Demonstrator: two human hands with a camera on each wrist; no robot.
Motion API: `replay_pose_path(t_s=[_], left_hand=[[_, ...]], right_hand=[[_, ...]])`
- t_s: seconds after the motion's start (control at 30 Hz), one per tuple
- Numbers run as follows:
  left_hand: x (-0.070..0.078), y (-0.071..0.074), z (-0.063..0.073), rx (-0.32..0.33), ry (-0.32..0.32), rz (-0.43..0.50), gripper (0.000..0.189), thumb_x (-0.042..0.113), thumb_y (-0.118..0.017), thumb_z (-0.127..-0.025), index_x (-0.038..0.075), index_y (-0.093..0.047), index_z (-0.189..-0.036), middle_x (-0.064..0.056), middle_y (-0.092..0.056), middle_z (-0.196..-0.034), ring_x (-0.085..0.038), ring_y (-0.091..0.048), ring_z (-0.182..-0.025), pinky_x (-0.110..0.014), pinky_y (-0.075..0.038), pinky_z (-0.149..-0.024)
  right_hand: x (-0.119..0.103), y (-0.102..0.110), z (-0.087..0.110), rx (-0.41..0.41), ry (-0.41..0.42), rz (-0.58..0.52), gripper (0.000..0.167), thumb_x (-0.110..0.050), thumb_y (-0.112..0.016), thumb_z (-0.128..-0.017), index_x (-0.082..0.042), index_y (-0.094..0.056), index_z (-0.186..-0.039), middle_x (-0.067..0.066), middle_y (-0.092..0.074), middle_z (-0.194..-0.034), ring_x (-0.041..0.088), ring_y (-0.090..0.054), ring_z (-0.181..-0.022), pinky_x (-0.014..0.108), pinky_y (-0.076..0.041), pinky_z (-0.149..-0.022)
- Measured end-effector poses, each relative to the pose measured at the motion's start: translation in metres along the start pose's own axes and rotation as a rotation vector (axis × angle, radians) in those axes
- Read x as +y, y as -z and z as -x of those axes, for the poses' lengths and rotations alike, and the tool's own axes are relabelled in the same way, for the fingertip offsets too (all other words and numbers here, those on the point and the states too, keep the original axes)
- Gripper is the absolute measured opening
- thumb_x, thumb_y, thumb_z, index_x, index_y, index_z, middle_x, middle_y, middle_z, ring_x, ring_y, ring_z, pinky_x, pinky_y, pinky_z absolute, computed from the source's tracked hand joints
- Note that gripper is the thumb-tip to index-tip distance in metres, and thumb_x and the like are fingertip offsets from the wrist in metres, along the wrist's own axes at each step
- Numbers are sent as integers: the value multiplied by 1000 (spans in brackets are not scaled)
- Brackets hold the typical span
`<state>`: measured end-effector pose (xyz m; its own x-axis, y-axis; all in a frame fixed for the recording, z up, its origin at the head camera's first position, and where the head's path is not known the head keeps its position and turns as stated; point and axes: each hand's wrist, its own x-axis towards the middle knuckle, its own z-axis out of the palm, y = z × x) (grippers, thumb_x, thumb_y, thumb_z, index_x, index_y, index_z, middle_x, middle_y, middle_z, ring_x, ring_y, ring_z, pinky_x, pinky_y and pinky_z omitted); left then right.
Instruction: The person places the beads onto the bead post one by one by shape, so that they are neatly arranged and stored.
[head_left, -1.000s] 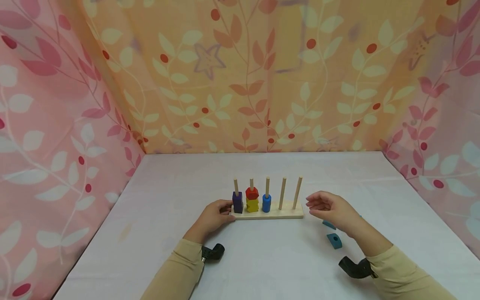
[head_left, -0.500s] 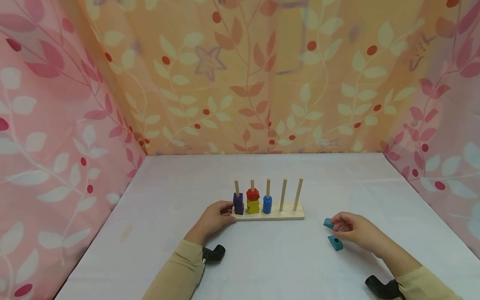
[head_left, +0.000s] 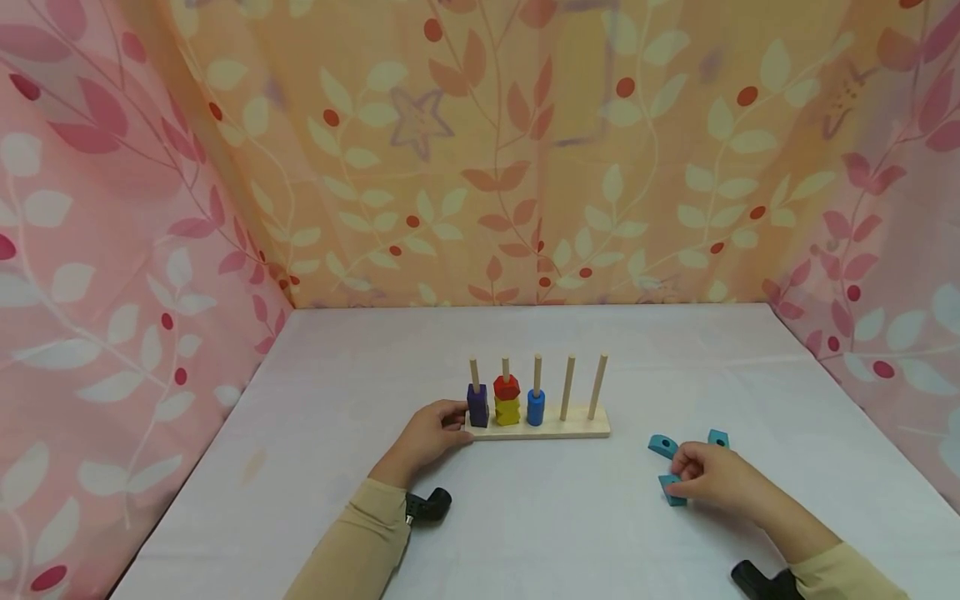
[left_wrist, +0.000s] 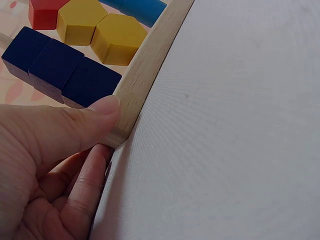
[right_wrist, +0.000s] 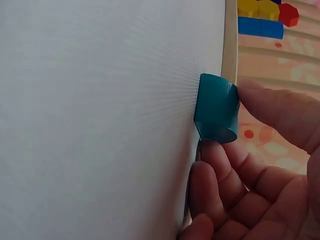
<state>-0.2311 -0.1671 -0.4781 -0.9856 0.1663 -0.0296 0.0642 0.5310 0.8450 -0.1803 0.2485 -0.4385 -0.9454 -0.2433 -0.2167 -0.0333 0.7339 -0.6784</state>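
A wooden peg board (head_left: 577, 425) carries a row of upright pegs. My left hand (head_left: 425, 435) grips its left end, thumb on the base (left_wrist: 137, 80) and fingers at the end. Dark blue square blocks (left_wrist: 55, 65) fill the leftmost peg; yellow hexagonal blocks (left_wrist: 117, 37) with a red block (head_left: 506, 387) on top come beside them. Blue cylinders (head_left: 536, 407) sit on the middle peg; the two right pegs are bare. To the right, my right hand (head_left: 720, 477) pinches a teal curved block (right_wrist: 216, 107) on the table between thumb and fingers, partly hiding it in the head view.
Two more teal blocks lie close to my right hand: an arched one (head_left: 662, 446) to its left and another (head_left: 717, 437) just behind it. A white cloth (head_left: 360, 358) covers the table, with patterned curtains (head_left: 495, 167) behind and at the sides.
My right hand moves from beside the board rightward and down to the teal blocks, then onto the nearest one, uncovering the others. My left hand stays on the board.
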Motion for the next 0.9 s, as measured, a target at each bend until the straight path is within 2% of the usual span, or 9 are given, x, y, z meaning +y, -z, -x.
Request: replay_pose_path(t_s=[0.13, 0.3, 0.6, 0.77, 0.9], left_hand=[[-1, 0, 0, -1, 2, 2, 51, 15, -74, -76, 7, -57, -123, -5, -59, -110, -16, -55, -99, -30, -48, -88], [-2, -1, -1, 0, 3, -7, 51, 16, -74, -76, 7, -57, -123, -5, -59, -111, -16, -55, -100, -30, -48, -88], [1, -1, -1, 6, 11, -23, 50, 14, -75, -76, 7, -57, -122, -5, -59, -111, -16, -55, -99, -28, -49, -88], [0, -1, -2, 6, 3, -11, 50, 12, -74, -76, 6, -57, -122, -6, -59, -109, -17, -55, -100, -27, -49, -87], [0, -2, -3, 4, 1, -6, 50, 12, -74, -76, 6, -57, -122, -6, -59, -110, -17, -55, -100, -27, -49, -87]], right_hand=[[-1, 0, -1, -26, 10, -16, 29, -21, -77, -71, -6, -59, -88, 2, -51, -73, 16, -47, -69, 23, -41, -54], [1, 1, -3, -53, 75, -24, 25, -13, -75, -73, -6, -60, -91, 3, -55, -79, 16, -49, -74, 22, -45, -58], [2, 4, -4, -52, 96, 127, 21, 0, -68, -70, -11, -60, -87, 1, -55, -79, 17, -47, -73, 29, -43, -61], [0, 7, -5, -44, 131, 186, 17, -2, -67, -72, -13, -59, -83, -2, -53, -74, 14, -47, -70, 26, -40, -59], [-12, 16, -5, -34, 125, 177, 14, -7, -69, -77, -12, -60, -86, -2, -56, -80, 15, -50, -77, 28, -44, -65]])
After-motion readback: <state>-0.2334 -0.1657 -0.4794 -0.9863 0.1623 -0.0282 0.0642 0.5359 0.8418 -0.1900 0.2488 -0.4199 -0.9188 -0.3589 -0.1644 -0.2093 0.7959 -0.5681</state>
